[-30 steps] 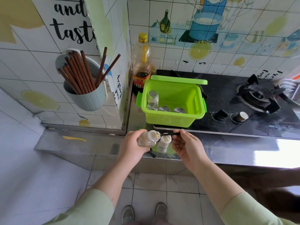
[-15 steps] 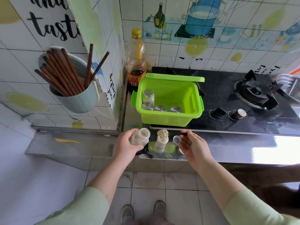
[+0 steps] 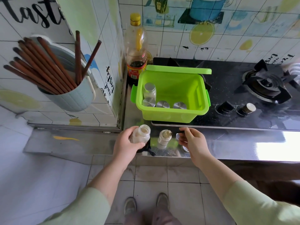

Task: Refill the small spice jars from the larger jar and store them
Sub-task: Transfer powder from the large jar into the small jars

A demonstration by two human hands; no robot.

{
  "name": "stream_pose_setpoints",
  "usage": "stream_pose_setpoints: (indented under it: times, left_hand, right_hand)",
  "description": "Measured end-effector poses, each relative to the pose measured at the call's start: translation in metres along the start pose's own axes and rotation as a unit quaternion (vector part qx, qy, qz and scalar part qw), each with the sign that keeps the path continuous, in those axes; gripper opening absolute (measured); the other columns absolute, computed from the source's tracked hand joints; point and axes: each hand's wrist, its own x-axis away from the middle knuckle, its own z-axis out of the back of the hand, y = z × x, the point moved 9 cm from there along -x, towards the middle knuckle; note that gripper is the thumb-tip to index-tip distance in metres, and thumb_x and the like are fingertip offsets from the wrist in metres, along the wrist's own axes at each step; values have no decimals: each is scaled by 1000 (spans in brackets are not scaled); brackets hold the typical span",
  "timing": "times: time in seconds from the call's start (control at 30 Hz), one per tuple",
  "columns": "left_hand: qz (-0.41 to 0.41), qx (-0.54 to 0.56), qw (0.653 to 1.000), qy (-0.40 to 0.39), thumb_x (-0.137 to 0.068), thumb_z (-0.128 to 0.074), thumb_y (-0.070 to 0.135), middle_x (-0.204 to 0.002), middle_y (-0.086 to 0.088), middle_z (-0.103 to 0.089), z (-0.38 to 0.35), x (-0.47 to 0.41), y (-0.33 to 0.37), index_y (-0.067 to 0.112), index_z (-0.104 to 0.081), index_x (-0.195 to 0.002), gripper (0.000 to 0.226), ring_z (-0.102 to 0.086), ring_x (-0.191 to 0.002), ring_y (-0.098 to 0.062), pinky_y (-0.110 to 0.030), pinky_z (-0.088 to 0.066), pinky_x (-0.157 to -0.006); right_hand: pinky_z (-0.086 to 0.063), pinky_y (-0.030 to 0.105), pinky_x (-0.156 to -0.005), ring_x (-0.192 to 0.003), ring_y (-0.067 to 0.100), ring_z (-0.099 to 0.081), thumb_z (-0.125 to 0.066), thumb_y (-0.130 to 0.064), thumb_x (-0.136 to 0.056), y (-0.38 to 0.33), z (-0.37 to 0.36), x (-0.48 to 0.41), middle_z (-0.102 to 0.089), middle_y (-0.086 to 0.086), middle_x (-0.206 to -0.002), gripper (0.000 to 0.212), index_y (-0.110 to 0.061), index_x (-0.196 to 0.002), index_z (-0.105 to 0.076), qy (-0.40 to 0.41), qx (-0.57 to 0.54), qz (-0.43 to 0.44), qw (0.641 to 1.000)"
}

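My left hand [image 3: 125,143] grips the larger jar [image 3: 141,134], upright and uncapped, with pale powder inside, at the counter's front edge. Just right of it the small spice jar [image 3: 164,139] stands open, powder heaped at its mouth. My right hand [image 3: 193,142] is to the right of that jar, its curled fingers pinching a small silver lid [image 3: 178,136] on the steel counter. Behind them, the green bin [image 3: 170,116] holds several capped small jars [image 3: 149,92]; its lid leans at the back.
A soy sauce bottle [image 3: 137,51] stands behind the bin in the corner. A chopstick holder [image 3: 69,96] hangs on the left wall. The black gas hob [image 3: 267,85] with its knobs [image 3: 247,108] lies to the right. Another small silver lid [image 3: 185,148] and a black item [image 3: 146,151] sit near the edge.
My left hand has tipped the larger jar back upright and drawn it left, away from the small jar. My right hand has let go of the small jar and moved right to the lid.
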Motion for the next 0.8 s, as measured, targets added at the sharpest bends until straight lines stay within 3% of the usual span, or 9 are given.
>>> stream_pose_setpoints:
  times: [0.1,0.17,0.27,0.37,0.5,0.6,0.73,0.8]
  left_hand:
    - [4,3,1000,-1,-64,-80,5,-105,19,-62,-1,0,0,41,-57,-106,60,-57,-96,3,-29,-48,-90]
    - [4,6,1000,-3,-65,-80,4,-103,21,-61,-2,1,1,42,-56,-105,60,-57,-95,5,-27,-47,-88]
    - [5,9,1000,-8,-65,-80,2,-103,20,-61,-3,1,2,41,-56,-105,60,-56,-94,6,-23,-45,-85]
    - [1,10,1000,-10,-65,-80,2,-105,17,-62,-3,2,4,38,-57,-107,60,-57,-95,4,-23,-46,-84]
    - [1,12,1000,-7,-64,-80,3,-107,15,-62,-3,3,4,36,-59,-111,61,-57,-95,1,-20,-45,-81]
    - [-1,11,1000,-6,-62,-81,5,-109,13,-63,-3,3,3,38,-59,-109,62,-59,-99,-6,-26,-48,-86]
    - [-9,9,1000,-7,-63,-81,5,-111,12,-62,-3,5,6,39,-58,-109,62,-60,-100,-8,-29,-49,-88]
    - [-13,8,1000,-6,-63,-81,4,-110,11,-62,-3,7,8,39,-58,-108,62,-60,-99,-9,-30,-50,-88]
  right_hand:
    - [-56,39,-73,-68,20,-59,-47,-14,-98,-8,-13,-1,-66,13,-82,21,-10,-95,-67,-20,121,66,990]
    - [-56,42,-74,-71,20,-60,-46,-16,-98,-14,-23,2,-68,7,-83,22,-14,-99,-67,-41,229,130,964]
    - [-44,27,-74,-81,13,-54,-47,-19,-98,-20,-38,13,-65,-6,-91,23,-18,-108,-67,-77,393,227,887]
    - [-31,17,-75,-86,3,-39,-48,-20,-99,-29,-45,31,-66,-4,-104,24,-17,-114,-67,-79,445,308,837]
    - [-46,27,-73,-85,9,-50,-46,-23,-99,-30,-42,40,-64,-3,-101,26,-21,-116,-65,-88,443,327,830]
    - [-50,33,-74,-87,13,-54,-46,-25,-99,-30,-39,44,-61,-4,-101,26,-23,-116,-65,-88,438,326,833]
    - [-47,25,-76,-89,13,-58,-48,-19,-98,-34,-29,43,-62,-7,-101,23,-20,-111,-67,-66,409,303,858]
    - [-50,27,-77,-89,15,-62,-49,-17,-97,-38,-18,42,-65,-10,-96,21,-20,-105,-68,-30,355,278,892]
